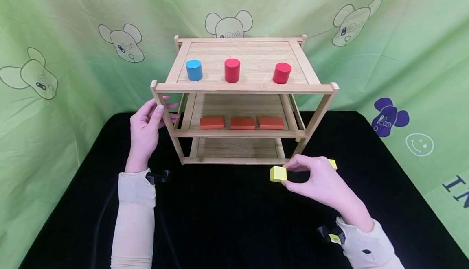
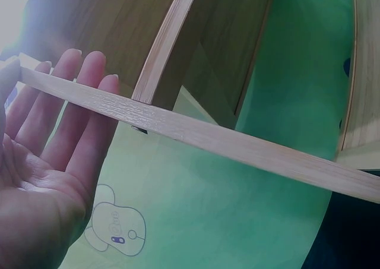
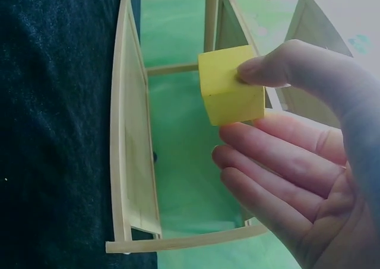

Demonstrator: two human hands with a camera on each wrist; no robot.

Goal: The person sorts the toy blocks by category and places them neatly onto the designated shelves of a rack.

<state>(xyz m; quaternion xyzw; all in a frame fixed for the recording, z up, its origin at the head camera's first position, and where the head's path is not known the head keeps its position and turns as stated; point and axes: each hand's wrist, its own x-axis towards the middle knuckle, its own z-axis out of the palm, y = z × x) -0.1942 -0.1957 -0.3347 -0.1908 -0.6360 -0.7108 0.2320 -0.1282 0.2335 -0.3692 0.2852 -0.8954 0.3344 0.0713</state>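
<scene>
A three-tier wooden shelf (image 1: 242, 87) stands on a black cloth. My left hand (image 1: 144, 124) holds its front left post (image 2: 208, 135), thumb in front and fingers reaching behind. Between thumb and fingertips my right hand (image 1: 318, 181) pinches a yellow cube (image 1: 278, 174), just in front of the bottom tier's right end. The right wrist view shows that cube (image 3: 231, 85) held up with the shelf behind it. On the top tier stand a blue cylinder (image 1: 194, 71) and two red cylinders (image 1: 232, 71). Three red rectangular blocks (image 1: 242, 123) lie in a row on the middle tier.
Another yellow block (image 1: 332, 163) is partly hidden behind my right hand. Behind the shelf's right post a bit of yellow (image 1: 298, 140) shows. Black cloth (image 1: 227, 220) covers the table, and a green curtain (image 1: 73, 0) with printed mouse heads hangs around it.
</scene>
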